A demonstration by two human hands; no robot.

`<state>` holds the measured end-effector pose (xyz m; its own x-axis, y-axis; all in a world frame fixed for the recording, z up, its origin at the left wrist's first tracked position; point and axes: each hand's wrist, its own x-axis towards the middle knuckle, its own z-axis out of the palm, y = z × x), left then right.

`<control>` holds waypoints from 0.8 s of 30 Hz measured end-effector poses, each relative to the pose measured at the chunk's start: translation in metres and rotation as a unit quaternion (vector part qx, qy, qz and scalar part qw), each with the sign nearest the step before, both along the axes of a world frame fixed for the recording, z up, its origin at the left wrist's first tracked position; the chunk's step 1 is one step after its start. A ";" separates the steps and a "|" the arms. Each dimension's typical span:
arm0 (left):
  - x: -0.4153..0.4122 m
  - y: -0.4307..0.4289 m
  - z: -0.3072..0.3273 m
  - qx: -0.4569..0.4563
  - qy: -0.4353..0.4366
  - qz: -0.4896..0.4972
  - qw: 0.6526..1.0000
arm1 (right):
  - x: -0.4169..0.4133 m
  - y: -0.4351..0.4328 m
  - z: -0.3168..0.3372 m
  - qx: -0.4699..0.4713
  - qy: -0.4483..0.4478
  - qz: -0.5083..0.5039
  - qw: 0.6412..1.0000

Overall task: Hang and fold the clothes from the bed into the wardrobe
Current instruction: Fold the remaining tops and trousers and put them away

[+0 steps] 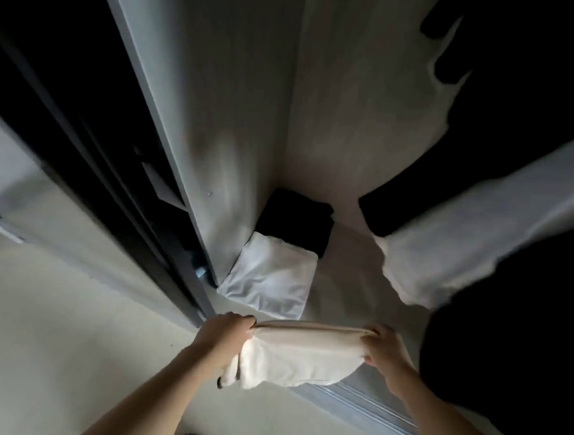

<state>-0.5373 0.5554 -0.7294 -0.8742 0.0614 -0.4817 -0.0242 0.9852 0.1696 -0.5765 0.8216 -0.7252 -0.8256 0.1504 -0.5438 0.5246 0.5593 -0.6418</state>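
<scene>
Folded Cream Garment at Wardrobe Threshold, Placement Pending

The folded cream fabric garment (300, 356) is held just in front of the folded white cloth garment (271, 280), which serves as reference. The left hand (226, 331) grips its left end with fingers curled round the fold. The right hand (383, 349) pinches the right end likewise. The piece hangs above the grey ribbed door track (368, 410) and is not yet set down.

Progress, as judged: the white garment lies on the pale wardrobe floor (349, 278), and a folded black cloth garment (295, 218) sits directly behind it, touching. To the right of the white garment hang a white fabric item (462, 241) and a long black fabric item (522, 80). Two folded pieces and some hung pieces appear done, and the cream piece is next.

Limitations: the bed is out of view, so the remaining count cannot be told. The hanging rail and hangers are cut off. Motion blur and dim light obscure garment types and whether further items hang in the dark mass to the right
</scene>
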 end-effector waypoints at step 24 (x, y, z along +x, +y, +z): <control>-0.032 -0.042 -0.168 -0.050 0.191 -0.080 0.977 | 0.013 -0.049 -0.124 0.255 -0.041 0.246 0.934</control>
